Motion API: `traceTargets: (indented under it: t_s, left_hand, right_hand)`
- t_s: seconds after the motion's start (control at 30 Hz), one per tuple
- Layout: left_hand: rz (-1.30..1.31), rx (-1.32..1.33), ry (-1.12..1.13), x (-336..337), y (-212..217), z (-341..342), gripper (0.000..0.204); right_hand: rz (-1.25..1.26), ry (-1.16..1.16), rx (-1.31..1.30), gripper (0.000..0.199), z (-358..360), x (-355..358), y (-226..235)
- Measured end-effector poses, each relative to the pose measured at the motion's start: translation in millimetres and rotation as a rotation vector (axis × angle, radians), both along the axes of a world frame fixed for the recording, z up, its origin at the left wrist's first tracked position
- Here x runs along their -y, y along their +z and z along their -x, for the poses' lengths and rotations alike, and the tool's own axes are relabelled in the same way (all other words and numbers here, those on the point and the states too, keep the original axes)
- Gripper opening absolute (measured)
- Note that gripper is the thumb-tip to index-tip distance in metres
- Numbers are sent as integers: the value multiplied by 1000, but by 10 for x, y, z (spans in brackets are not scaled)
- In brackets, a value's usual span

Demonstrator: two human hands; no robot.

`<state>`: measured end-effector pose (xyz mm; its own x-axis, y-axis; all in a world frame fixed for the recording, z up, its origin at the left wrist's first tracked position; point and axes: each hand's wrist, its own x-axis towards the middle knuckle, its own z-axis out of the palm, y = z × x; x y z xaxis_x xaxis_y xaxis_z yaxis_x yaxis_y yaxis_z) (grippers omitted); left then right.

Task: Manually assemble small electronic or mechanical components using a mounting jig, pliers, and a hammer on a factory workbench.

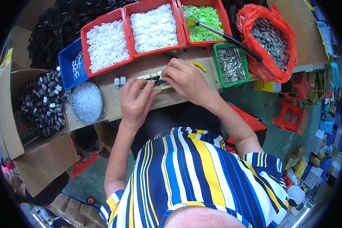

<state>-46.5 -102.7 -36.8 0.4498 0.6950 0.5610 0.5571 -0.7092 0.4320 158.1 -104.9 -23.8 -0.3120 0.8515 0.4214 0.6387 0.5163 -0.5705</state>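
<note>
My left hand (136, 102) rests on the cardboard-topped bench (114, 100), fingers curled over the left end of a pale jig strip (147, 77). My right hand (186, 81) pinches a small black part (159, 80) on that strip, fingertips pressed together. Two small grey metal pieces (120, 80) sit just left of the strip. A yellow curved piece (197, 65) lies behind my right hand.
Red bins of white discs (107, 45) (154, 26) and green caps (202, 21) line the back. A green tray of metal pins (230, 64), a red bag of grey parts (269, 36), a blue bin (73, 62), a round dish (86, 102) and a carton of black parts (41, 102) surround the bench.
</note>
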Motion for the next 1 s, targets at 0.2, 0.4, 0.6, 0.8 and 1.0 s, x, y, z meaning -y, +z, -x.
traceTargets:
  t_s: [0.2,0.4,0.6,0.8,1.0]
  left_hand:
    - [-39,-45,-7,1,-67,21,30]
    - [105,88,59,-65,59,-63,17]
    - [175,62,37,-84,63,-90,16]
    - [170,66,56,-80,118,-45,16]
    - [178,103,132,-29,113,88,14]
  right_hand:
    - [12,-9,92,5,91,-29,30]
    - [26,-36,97,8,-11,39,100]
    - [72,37,98,11,-189,320,71]
    - [127,99,207,11,-223,449,-61]
    - [108,67,138,14,-179,356,48]
